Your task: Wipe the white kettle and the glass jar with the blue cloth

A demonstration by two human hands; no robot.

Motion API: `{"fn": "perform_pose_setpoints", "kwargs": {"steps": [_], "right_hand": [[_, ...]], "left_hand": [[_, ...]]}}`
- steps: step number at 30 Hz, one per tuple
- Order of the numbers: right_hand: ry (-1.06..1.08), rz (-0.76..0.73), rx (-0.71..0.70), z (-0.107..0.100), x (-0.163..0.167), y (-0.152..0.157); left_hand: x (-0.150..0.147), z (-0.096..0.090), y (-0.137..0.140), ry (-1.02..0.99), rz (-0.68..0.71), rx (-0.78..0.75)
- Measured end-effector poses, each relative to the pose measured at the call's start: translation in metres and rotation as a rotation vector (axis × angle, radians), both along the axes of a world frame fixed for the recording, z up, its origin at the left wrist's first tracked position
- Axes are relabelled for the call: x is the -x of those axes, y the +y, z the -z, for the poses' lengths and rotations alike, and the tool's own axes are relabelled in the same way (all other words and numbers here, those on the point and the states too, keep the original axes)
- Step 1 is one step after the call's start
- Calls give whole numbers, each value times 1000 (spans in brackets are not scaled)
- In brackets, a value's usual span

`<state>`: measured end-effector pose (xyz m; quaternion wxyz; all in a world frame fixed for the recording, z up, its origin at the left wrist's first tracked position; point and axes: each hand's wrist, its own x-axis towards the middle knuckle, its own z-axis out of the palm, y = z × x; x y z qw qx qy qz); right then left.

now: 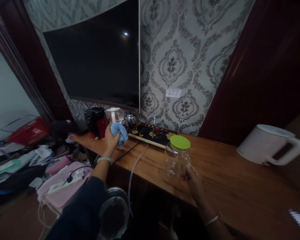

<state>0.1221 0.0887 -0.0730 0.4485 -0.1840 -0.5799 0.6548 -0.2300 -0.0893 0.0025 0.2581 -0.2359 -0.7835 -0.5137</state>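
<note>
Your left hand [111, 137] grips the blue cloth [120, 132] near the shelf's [215, 173] far edge; your right hand [193, 180] holds the glass jar [177, 157] near the front edge. Keep the jar steady and upright.

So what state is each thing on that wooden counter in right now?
Glass jar: upright, green lid on, held by right hand.
Blue cloth: bunched in left hand.
Television: screen dark.
White kettle: lid shut.
</note>
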Motion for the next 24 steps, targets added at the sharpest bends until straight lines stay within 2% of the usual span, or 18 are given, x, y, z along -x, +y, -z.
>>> {"fn": "perform_pose_setpoints", "kwargs": {"steps": [3, 6, 8, 11, 14, 16, 20, 22, 24], "right_hand": [[-16, -2, -11, -1, 0, 0], [-23, 0, -19, -3, -1, 0], [-27, -10, -22, -5, -1, -1], [-42, -18, -18, -10, 0, -2], [-60, -9, -34, -13, -3, -3], [-71, 34, -81, -17, -9, -2], [-117, 295, -283, -41, -20, 7], [-187, 405, -487, -64, -19, 14], [-303, 423, -745, -89, -10, 23]], "left_hand": [[10, 11, -1, -46, -40, 271], [-2, 27, 12, 29, 8, 304], [-19, 35, 28, 55, 161, 252], [-56, 42, 58, -31, 456, 142], [-100, 43, 85, -134, 751, 49], [-128, 41, 97, -179, 888, -11], [-169, 34, 110, -115, 971, 12], [-182, 29, 116, -50, 944, 33], [-192, 25, 123, -12, 896, 35]]}}
